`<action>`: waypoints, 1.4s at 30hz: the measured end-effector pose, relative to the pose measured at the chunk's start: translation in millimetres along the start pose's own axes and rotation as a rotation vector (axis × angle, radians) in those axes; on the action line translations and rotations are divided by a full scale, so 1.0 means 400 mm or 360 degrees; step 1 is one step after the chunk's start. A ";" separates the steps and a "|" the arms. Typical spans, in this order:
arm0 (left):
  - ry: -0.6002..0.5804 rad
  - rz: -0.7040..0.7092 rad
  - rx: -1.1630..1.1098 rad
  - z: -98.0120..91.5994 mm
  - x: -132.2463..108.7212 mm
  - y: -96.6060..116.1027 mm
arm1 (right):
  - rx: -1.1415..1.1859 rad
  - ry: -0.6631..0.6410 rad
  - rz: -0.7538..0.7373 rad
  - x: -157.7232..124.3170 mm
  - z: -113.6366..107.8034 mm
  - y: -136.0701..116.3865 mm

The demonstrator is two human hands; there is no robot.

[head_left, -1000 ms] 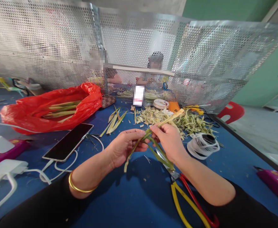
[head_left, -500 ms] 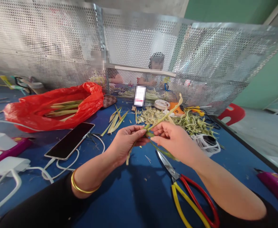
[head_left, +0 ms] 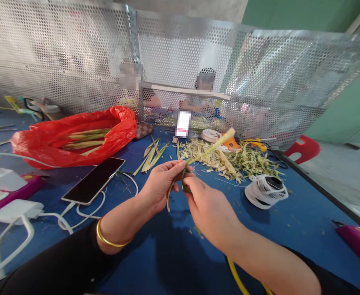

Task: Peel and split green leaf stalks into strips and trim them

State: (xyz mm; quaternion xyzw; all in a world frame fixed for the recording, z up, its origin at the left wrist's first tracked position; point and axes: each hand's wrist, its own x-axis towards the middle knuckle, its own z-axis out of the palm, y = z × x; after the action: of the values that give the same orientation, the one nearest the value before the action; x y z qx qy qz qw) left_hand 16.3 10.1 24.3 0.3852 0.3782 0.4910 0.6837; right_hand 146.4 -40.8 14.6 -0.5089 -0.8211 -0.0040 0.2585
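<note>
A long leaf strip [head_left: 209,150], pale at its thick upper end and green lower down, slants up from my two hands over the table. My left hand [head_left: 164,182] pinches it between thumb and fingers, with a thin dried end hanging below. Just to the right, my right hand [head_left: 209,209] is closed on a green part of the strip, seen from its back, so its fingertips are mostly hidden. Under my right forearm lies a pair of scissors, of which only the yellow handle [head_left: 237,276] shows. Beyond the hands is a heap of plant scraps [head_left: 223,159].
At left are a red plastic bag [head_left: 38,147] holding leaf strips, a phone [head_left: 94,180] and white cables. Loose leaf pieces [head_left: 151,157] lie ahead. A spool of white thread [head_left: 266,191] stands at right. Behind a perforated metal screen [head_left: 180,49] two people sit.
My right hand has moved left and down, turning its back up, and pulls the green part towards me. Its arm now covers most of the scissors; the thread spool is uncovered.
</note>
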 end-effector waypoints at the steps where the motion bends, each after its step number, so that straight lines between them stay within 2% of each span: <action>1: -0.0001 -0.0033 -0.0037 -0.001 0.001 0.003 | -0.0073 -0.0034 -0.0012 -0.001 0.007 0.000; 4: -0.0010 -0.0070 -0.0099 -0.004 0.001 0.005 | -0.0116 -0.0106 -0.0016 0.002 0.016 0.004; 8: -0.0027 -0.0012 -0.0085 -0.004 0.002 0.006 | 0.0097 -0.0063 0.0059 0.021 -0.001 0.023; 11: 0.0056 -0.0003 -0.0051 -0.007 0.006 0.009 | 0.0109 0.0044 0.0103 0.039 -0.034 0.054; 13: 0.0058 -0.0035 0.0001 -0.010 0.009 0.009 | 0.0001 0.0202 0.0120 0.049 -0.058 0.080; 17: -0.0134 -0.0092 0.0244 -0.014 0.006 0.003 | -0.0162 0.0456 0.0149 0.062 -0.092 0.125; 22: -0.0355 -0.0212 0.0526 -0.010 -0.007 -0.004 | -0.0083 0.0411 0.0157 0.072 -0.085 0.151; 26: -0.0538 -0.0359 0.0459 -0.007 -0.012 -0.001 | -0.0172 0.0366 0.0101 0.082 -0.060 0.173; 29: -0.0418 -0.0456 0.0206 -0.010 -0.006 -0.001 | -0.0219 0.0480 -0.0043 0.089 -0.062 0.183; 31: -0.0307 -0.0428 0.0057 -0.014 0.001 -0.005 | -0.0154 0.0589 -0.0086 0.089 -0.074 0.176; 33: -0.0245 -0.0357 0.0008 -0.016 0.007 -0.010 | 0.0045 0.0593 -0.0064 0.084 -0.085 0.156; 37: -0.0124 -0.0184 0.0204 -0.008 0.004 -0.024 | 0.0430 0.0392 0.0019 0.067 -0.070 0.103; 39: -0.0111 -0.0081 0.0377 0.001 -0.004 -0.031 | 0.0378 0.0362 0.0045 0.060 -0.047 0.084; 42: -0.0213 -0.0020 0.0517 0.011 -0.015 -0.040 | 0.0312 0.0325 0.0112 0.054 -0.015 0.077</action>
State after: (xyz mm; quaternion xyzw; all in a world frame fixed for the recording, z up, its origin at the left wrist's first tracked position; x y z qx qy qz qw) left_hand 24.9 0.0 12.7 0.5200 0.4088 0.3923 0.6392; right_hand 167.1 -9.6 21.2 -0.5065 -0.7687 0.0335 0.3892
